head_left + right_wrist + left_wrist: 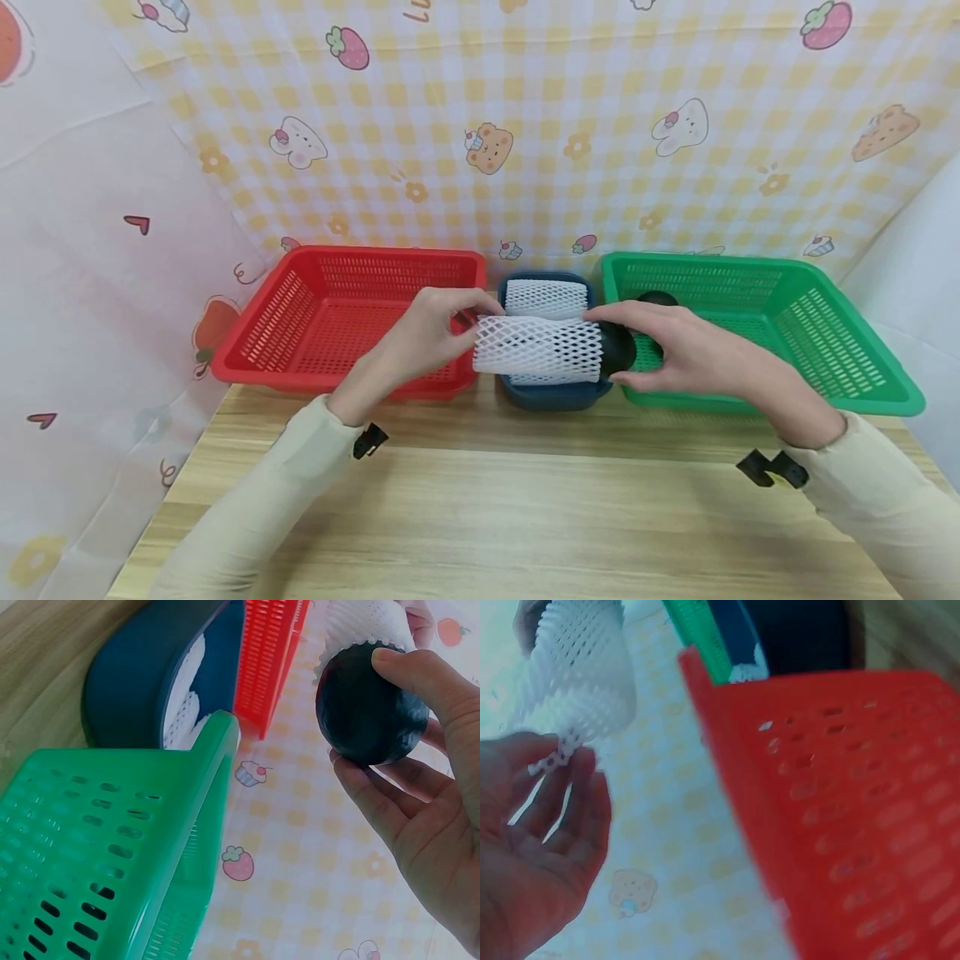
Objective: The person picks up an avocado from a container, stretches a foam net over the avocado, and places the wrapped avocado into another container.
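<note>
A white foam net sleeve [536, 346] stretches between my two hands above the small blue bin [555, 397]. My left hand [427, 333] pinches the sleeve's left edge between thumb and fingers; the left wrist view shows this foam edge [559, 754] bunched at the fingertips. A dark, smooth, oval fruit [618, 348] pokes out of the sleeve's right end, its other part covered by the netting. Gripping it from the right is my right hand [686, 346], with the thumb on top and the fingers beneath the fruit [367, 709] in the right wrist view.
More white foam sleeves [546, 296] lie in the blue bin. To its left stands a red basket [300, 379], to its right a green basket [750, 402] holding another dark round item [658, 297]. A patterned cloth [525, 100] hangs behind the wooden table [525, 517].
</note>
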The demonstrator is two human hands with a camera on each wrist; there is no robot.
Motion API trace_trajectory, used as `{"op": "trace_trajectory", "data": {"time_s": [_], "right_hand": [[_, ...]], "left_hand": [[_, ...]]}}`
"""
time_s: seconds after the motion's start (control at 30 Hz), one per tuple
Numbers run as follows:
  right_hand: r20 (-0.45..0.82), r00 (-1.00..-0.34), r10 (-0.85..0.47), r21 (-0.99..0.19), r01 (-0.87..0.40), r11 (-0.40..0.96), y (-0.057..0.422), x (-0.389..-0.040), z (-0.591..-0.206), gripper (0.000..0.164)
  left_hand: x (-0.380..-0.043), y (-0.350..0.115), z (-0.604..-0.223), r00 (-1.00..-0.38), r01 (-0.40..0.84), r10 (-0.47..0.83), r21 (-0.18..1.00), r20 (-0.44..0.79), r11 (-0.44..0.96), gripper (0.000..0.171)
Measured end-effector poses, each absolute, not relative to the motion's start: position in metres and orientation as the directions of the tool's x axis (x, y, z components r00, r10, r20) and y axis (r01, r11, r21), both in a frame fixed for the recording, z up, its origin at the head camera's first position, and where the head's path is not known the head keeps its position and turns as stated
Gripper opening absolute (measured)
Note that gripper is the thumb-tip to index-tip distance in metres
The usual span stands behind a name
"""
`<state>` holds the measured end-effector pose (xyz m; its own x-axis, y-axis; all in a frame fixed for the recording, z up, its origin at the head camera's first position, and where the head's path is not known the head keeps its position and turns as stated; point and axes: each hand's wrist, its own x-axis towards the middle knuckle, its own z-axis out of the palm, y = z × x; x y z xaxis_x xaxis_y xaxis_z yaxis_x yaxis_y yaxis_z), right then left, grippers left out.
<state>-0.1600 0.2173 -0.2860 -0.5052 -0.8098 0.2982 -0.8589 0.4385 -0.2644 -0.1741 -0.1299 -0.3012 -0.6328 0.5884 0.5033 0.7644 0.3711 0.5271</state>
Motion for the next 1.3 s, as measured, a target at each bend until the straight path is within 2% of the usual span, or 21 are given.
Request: {"op": "trace_trajectory", "data": {"time_s": [0.17,0.37,0.5,0.6,0.7,0.97,1.13,1.3], "right_hand": [[0.291,-0.52,-0.803,-0.275,-0.849,0.451,0.218,-0.159,-0.287,0.079],[0.283,-0.526,-0.802,-0.298,-0.843,0.448,0.215,-0.159,-0.288,0.078],[0.282,-0.529,-0.801,-0.311,-0.84,0.445,0.213,-0.158,-0.287,0.077],[0.289,-0.526,-0.8,-0.324,-0.84,0.435,0.213,-0.157,-0.287,0.078],[0.288,-0.536,-0.794,-0.372,-0.826,0.423,0.212,-0.156,-0.286,0.077],[0.23,-0.589,-0.775,-0.578,-0.723,0.378,0.209,-0.155,-0.285,0.073],[0.202,-0.632,-0.748,-0.649,-0.659,0.38,0.208,-0.154,-0.287,0.073],[0.227,-0.656,-0.719,-0.71,-0.617,0.339,0.208,-0.152,-0.289,0.072]], "left_hand": [[-0.168,-0.132,-0.293,-0.615,0.776,0.655,0.484,0.438,0.405,0.05],[-0.156,-0.123,-0.294,-0.548,0.827,0.692,0.431,0.471,0.361,0.045],[-0.149,-0.112,-0.292,-0.473,0.88,0.731,0.307,0.491,0.362,0.047],[-0.146,-0.102,-0.291,-0.422,0.906,0.756,0.195,0.5,0.377,0.056],[-0.145,-0.094,-0.291,-0.399,0.911,0.777,0.115,0.488,0.395,0.065],[-0.146,-0.082,-0.293,-0.413,0.893,0.771,0.048,0.484,0.448,0.071],[-0.147,-0.079,-0.292,-0.432,0.885,0.764,0.061,0.479,0.462,0.071],[-0.148,-0.081,-0.292,-0.466,0.871,0.75,0.093,0.47,0.483,0.069]]}}
